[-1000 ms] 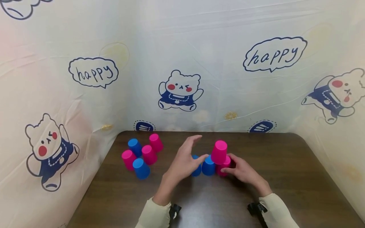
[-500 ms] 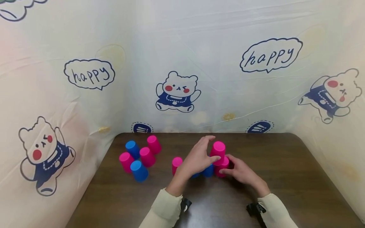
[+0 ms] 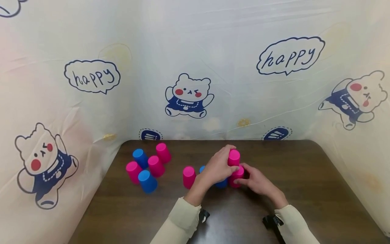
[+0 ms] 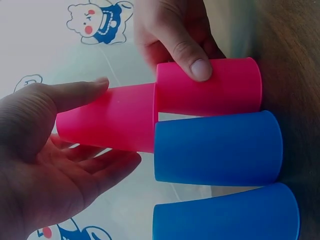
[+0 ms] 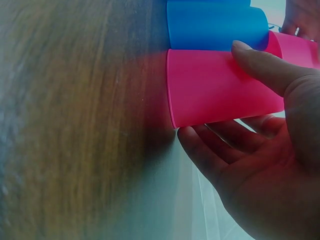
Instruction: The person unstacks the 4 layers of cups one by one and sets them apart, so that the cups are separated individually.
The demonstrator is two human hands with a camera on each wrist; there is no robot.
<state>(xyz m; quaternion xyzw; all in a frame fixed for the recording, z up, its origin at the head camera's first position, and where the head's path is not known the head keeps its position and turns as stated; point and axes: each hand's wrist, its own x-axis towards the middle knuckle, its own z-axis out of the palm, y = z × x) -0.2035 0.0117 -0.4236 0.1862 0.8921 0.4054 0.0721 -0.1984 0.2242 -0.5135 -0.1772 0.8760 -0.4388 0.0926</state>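
An upside-down pink cup (image 3: 234,156) stands across the bases of a lower pink cup (image 3: 236,177) and the blue cup (image 4: 217,148) beside it. My left hand (image 3: 217,167) holds this upper cup, thumb on one side and fingers on the other, as the left wrist view shows. On the right, my right hand (image 3: 258,179) grips the lower pink cup, its thumb along the wall and fingertips close to the rim. Another blue cup (image 4: 227,215) stands farther left in the row, mostly hidden by my left hand in the head view.
A single pink cup (image 3: 189,177) stands left of my left forearm. Farther left is a loose group of upturned cups, among them a blue cup (image 3: 147,181) and a pink cup (image 3: 156,166). Printed cloth (image 3: 237,67) surrounds the brown table (image 3: 292,159).
My left hand has moved right, from beside the upper pink cup to around it. The single pink cup left of the row has come into view from behind that arm. My right hand stays put.
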